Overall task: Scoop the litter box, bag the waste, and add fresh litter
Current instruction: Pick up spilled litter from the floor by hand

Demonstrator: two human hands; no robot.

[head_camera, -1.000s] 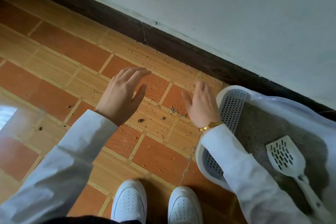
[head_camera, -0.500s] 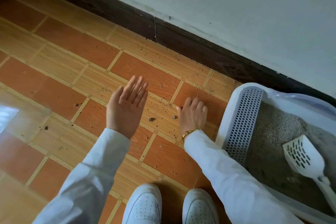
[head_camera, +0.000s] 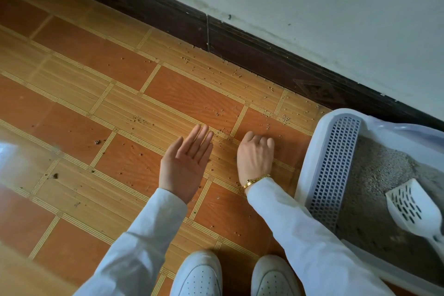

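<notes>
A white litter box (head_camera: 312,151) stands on the floor at the right, with a perforated step (head_camera: 334,163) and grey litter (head_camera: 384,170) inside. On the litter lies a white slotted scoop (head_camera: 413,206), untouched. Loose litter grains (head_camera: 240,74) are scattered over the tiled floor. My left hand (head_camera: 187,163) is held flat, palm up, just above the floor, with nothing visible on it. My right hand (head_camera: 255,156) is palm down left of the box, fingers curled with the tips on the floor. Whether they pinch grains is hidden.
A dark baseboard (head_camera: 240,38) and a pale wall run diagonally behind. Small dark clumps (head_camera: 97,142) lie on the tiles at the left. Something pale and translucent (head_camera: 4,154) shows at the left edge. My white shoes (head_camera: 199,276) are at the bottom.
Both hands dropped toward the floor. The left hand turned from palm down to palm up. The right hand's fingers curled onto the tiles. The view shifted so the box sits further right.
</notes>
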